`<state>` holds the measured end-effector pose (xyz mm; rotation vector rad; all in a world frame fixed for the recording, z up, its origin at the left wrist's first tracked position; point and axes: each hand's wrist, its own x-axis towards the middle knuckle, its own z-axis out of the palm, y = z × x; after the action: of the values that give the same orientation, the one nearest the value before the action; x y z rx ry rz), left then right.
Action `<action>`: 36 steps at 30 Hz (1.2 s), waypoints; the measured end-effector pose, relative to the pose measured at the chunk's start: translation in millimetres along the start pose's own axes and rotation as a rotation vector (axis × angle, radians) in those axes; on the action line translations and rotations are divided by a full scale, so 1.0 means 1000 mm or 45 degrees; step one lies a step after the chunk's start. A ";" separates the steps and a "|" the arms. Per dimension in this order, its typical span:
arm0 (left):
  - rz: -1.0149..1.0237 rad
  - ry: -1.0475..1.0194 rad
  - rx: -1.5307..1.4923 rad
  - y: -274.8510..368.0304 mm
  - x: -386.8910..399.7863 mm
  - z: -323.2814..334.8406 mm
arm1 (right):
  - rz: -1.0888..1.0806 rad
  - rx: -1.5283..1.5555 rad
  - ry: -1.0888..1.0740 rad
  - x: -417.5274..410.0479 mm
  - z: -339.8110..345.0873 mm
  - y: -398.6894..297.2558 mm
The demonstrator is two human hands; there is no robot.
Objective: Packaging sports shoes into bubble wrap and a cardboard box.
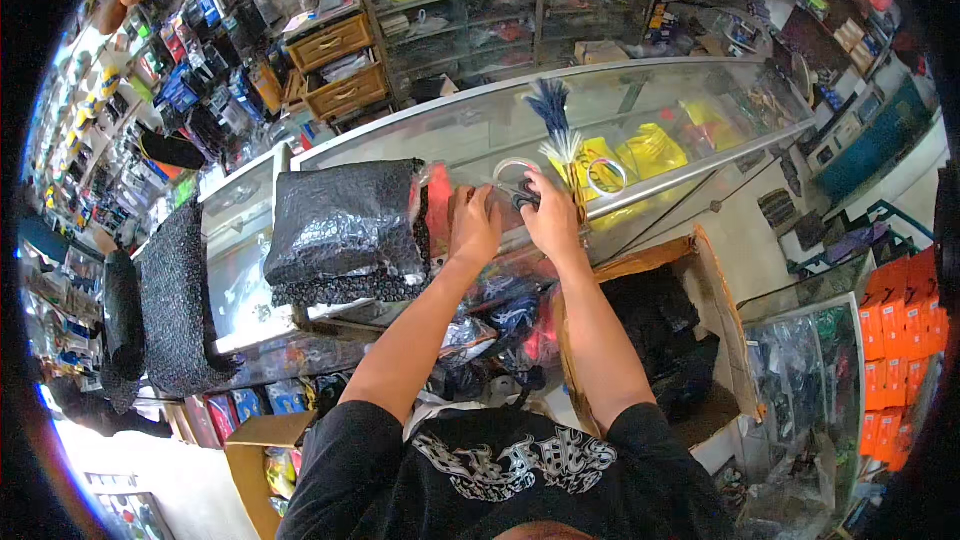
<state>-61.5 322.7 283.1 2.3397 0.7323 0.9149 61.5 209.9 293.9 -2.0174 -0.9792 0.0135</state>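
Note:
On a glass display counter (442, 116), a parcel in black bubble wrap (345, 217) lies to my left. My left hand (476, 229) rests just right of it, beside a red piece in clear plastic (439, 199). Whether its fingers grip the plastic cannot be told. My right hand (553, 219) has its fingers around a small dark-handled tool (527, 199), possibly scissors; most of it is hidden. One tape roll (501, 166) stands just beyond my fingers, another tape roll (621, 174) to the right. Between them rises a blue-and-white tufted bundle (553, 116).
More black bubble wrap (176, 300) hangs over the counter's left end. Yellow plastic packets (652, 150) show in the counter. An open cardboard box (720, 315) with dark contents stands by my right arm. Wooden drawers (334, 45) are across the counter; orange boxes (892, 315) are stacked right.

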 end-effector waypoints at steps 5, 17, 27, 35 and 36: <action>-0.103 -0.036 0.007 0.002 0.008 0.002 | -0.042 0.080 0.131 -0.007 0.009 0.006; 0.027 0.089 -0.218 -0.001 -0.008 -0.005 | -0.167 0.082 0.427 -0.013 0.023 -0.004; -0.141 0.003 -0.230 0.014 -0.010 -0.012 | -0.220 -0.018 0.397 -0.021 0.030 0.006; -0.343 -0.136 -0.107 0.018 0.000 -0.014 | -0.131 -0.052 0.400 -0.023 0.031 -0.001; -0.340 -0.136 -0.113 0.022 0.001 -0.014 | -0.142 -0.050 0.415 -0.023 0.030 0.002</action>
<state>-64.5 310.9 306.4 2.1311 0.9138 0.6864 36.0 215.4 265.8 -1.9198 -0.8848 -0.3860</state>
